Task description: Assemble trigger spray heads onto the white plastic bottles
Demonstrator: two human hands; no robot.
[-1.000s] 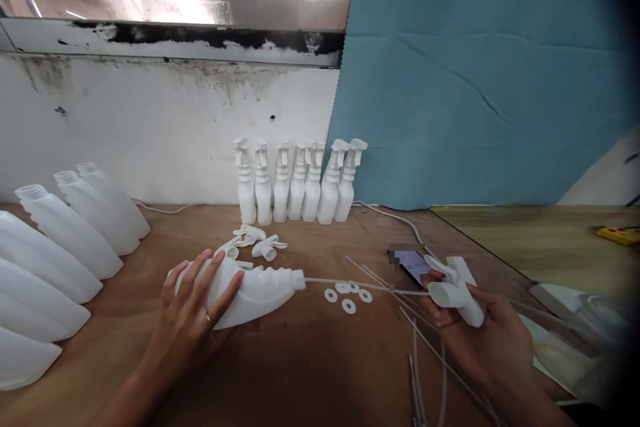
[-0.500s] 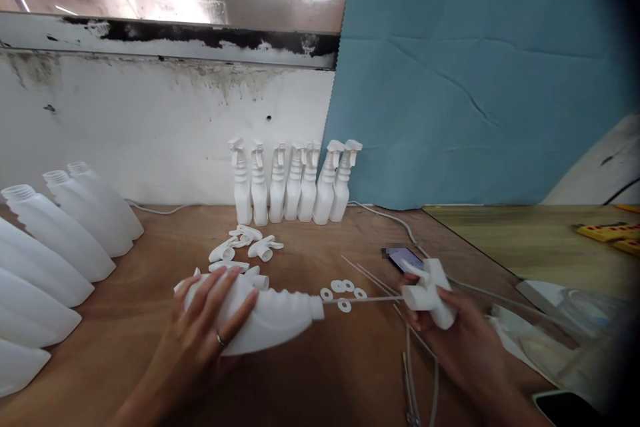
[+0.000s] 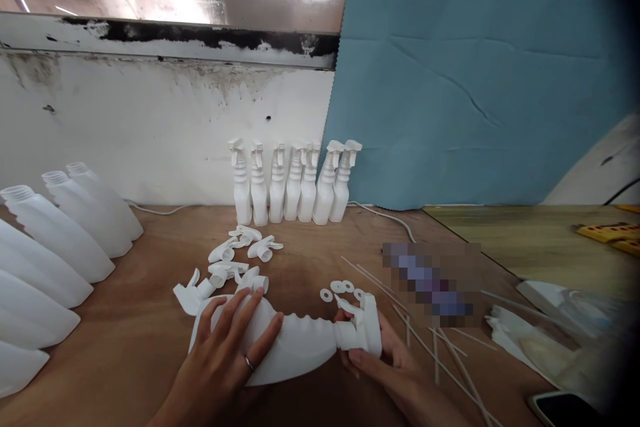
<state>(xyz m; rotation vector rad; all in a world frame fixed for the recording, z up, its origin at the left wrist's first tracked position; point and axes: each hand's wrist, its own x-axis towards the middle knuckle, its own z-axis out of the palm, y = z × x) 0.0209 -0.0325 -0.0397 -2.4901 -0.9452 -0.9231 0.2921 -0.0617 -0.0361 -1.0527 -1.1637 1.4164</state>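
A white plastic bottle (image 3: 300,349) lies tilted on its side, its neck pointing right. My left hand (image 3: 227,340), with a ring on one finger, is wrapped over its body. At the neck, my right hand (image 3: 387,353) grips a white trigger sprayer head (image 3: 369,327), whose collar meets the bottle mouth. The sprayer's tube is out of sight. Several loose sprayer heads (image 3: 223,252) lie behind my left hand. White ring washers (image 3: 338,286) rest just beyond the sprayer head, and thin tubes (image 3: 420,330) are scattered around my right forearm.
Several bottles with sprayers (image 3: 277,193) stand in a row against the wall. Open-necked bottles (image 3: 85,233) line the left side. A blurred-out phone-like patch (image 3: 425,280), a plastic bag (image 3: 530,340) and a dark device (image 3: 565,408) are on the right.
My right hand has moved left, bringing the sprayer head against the bottle neck; its tube, half out before, is now hidden. The bottle has shifted slightly down and right.
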